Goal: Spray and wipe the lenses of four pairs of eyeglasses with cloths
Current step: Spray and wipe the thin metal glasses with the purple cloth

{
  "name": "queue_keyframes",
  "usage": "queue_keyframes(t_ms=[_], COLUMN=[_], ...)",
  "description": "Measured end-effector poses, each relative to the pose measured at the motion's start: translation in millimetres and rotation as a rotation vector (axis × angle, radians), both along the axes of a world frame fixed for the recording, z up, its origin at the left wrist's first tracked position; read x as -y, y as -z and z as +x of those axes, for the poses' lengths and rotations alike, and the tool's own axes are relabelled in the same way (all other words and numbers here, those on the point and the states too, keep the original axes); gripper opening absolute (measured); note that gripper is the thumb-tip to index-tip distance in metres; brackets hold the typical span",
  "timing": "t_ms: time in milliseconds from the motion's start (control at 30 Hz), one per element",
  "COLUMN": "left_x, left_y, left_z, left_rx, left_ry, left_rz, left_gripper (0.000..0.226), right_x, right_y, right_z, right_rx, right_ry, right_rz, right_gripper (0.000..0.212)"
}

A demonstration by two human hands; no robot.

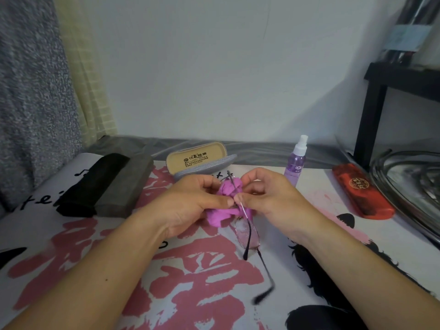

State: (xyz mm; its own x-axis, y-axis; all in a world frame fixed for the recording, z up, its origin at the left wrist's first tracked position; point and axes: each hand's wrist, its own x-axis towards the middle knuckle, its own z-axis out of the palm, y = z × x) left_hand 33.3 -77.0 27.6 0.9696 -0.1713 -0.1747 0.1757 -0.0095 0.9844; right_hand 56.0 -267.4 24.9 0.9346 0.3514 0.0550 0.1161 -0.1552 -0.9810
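Nearest the viewer, two bare forearms reach over a printed pink, white and black cloth surface (190,282). Thin-framed eyeglasses (247,232) hang just nearer than the hands, one lens visible, with dark temple arms trailing down toward the viewer; the far temple tip is blurred. Above the glasses, a bunched purple cloth (221,210) wraps the other lens. The left hand (190,206) pinches the cloth on its left side, thumb and forefinger closed on it. The right hand (271,198) pinches the frame and cloth on the right side, fingertips meeting those of the left hand. Beyond the cloth stands an open tan eyeglass case (197,158) with printed lid. Right of the cloth, a purple spray bottle (297,160) stands upright; farther right lies a closed red case (362,191). Left of the cloth lie a grey case (126,186) and a black pouch (92,184), side by side.
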Motion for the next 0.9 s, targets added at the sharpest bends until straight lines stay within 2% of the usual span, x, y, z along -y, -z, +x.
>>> queue_keyframes(t_ms=[133,333,467,567,767,900], left_x=[3.4,6.3,9.3,13.7,21.0,18.2], left_y=[-1.4,-2.4,-1.1,-0.7,-1.0,1.1], left_z=[-2.0,-4.1,-4.2,-4.9,-5.5,-4.3], left_rx=[0.038,0.055,0.087,0.137,0.240,0.245], left_ry=[-0.039,-0.061,-0.084,-0.110,-0.131,-0.107], left_rz=[0.015,-0.023,-0.109,-0.165,-0.244,-0.251], left_gripper=[0.033,0.039,0.036,0.033,0.028,0.028], right_x=[4.7,10.5,9.0,8.3,2.9,-1.6], right_y=[-6.2,-8.6,-12.1,-13.5,-9.9,-6.5], right_z=[-0.6,0.8,-1.5,-1.0,1.1,-1.8], right_rx=[-0.030,0.172,0.208,0.170,0.043,-0.036], right_ry=[-0.034,-0.064,-0.089,-0.059,0.011,0.015], right_rz=[0.028,-0.154,-0.131,-0.051,0.083,0.164], right_gripper=[0.029,0.066,0.078,0.068,0.030,0.025])
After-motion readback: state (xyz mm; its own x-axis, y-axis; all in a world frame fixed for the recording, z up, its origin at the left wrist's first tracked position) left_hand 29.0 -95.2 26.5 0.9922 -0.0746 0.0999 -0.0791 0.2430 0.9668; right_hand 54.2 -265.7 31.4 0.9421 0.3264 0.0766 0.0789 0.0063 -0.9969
